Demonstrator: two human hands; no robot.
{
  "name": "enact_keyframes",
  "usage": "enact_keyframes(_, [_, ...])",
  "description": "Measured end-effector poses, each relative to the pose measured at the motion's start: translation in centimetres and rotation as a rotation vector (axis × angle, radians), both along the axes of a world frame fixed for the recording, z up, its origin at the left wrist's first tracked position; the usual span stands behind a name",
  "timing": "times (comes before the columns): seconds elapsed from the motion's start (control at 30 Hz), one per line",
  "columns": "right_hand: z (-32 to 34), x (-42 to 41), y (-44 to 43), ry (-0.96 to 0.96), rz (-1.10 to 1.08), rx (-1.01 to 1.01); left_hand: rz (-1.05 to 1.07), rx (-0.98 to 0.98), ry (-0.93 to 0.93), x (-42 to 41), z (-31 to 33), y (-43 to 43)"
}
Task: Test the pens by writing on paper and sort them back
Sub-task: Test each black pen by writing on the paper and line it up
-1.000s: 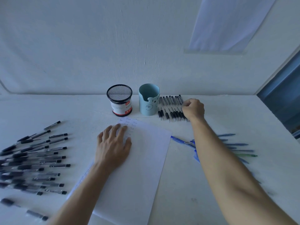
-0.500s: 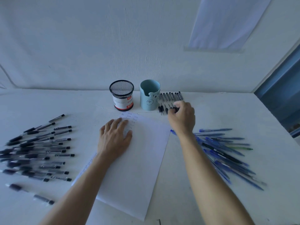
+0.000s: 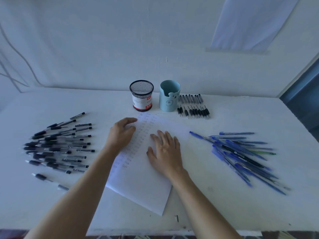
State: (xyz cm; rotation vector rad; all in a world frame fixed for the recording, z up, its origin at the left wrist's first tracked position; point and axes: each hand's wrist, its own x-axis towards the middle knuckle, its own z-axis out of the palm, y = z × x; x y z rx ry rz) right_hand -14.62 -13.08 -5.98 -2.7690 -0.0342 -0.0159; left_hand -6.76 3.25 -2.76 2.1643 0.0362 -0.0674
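Observation:
A white sheet of paper with rows of small handwritten words lies tilted in the middle of the table. My left hand rests on its left edge, fingers loosely bent, holding nothing. Flat on the paper lies my right hand with straight fingers and no pen. Several black pens are spread at the left. A pile of blue pens lies at the right. A neat row of black pens sits by the light blue pen cup.
A black mesh pen cup stands left of the blue cup, at the back of the white table. The wall rises right behind them. A dark blue panel borders the table's right end. The front edge runs close below my arms.
My right hand left the row of black pens by the blue cup and came back down onto the paper, empty. My left hand shifted slightly to the paper's left edge.

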Motion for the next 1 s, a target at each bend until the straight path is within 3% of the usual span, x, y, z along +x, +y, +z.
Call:
enact_keyframes(0.1, [0.1,-0.1,0.0,0.009,0.007,-0.022,0.048,0.021,-0.119,-0.2,0.1,1.7])
enact_keyframes(0.2, [0.3,-0.2,0.2,0.013,-0.002,-0.030,0.185,0.366,-0.253,-0.2,-0.4,3.8])
enact_keyframes(0.27, [0.3,-0.2,0.2,0.001,-0.012,-0.029,0.303,0.552,-0.164,-0.3,-0.7,5.1])
enact_keyframes(0.37, [0.3,-0.2,0.3,-0.009,-0.023,-0.028,0.384,0.653,-0.077,-0.6,-0.7,6.6])
enact_keyframes(0.53, [0.2,-0.3,0.5,-0.022,-0.035,-0.039,0.367,0.720,0.003,-0.5,-0.7,7.7])
enact_keyframes(0.8, [0.2,-0.5,0.5,-0.031,-0.033,-0.013,0.296,0.787,-0.079,-0.3,-0.4,8.2])
enact_keyframes(0.9, [0.1,-0.5,0.5,-0.036,-0.034,-0.011,0.275,0.727,-0.290,-0.5,-0.2,8.0])
enact_keyframes(1.0, [0.1,-0.5,0.5,-0.039,-0.032,-0.026,0.224,0.539,-0.613,-0.7,0.0,7.0])
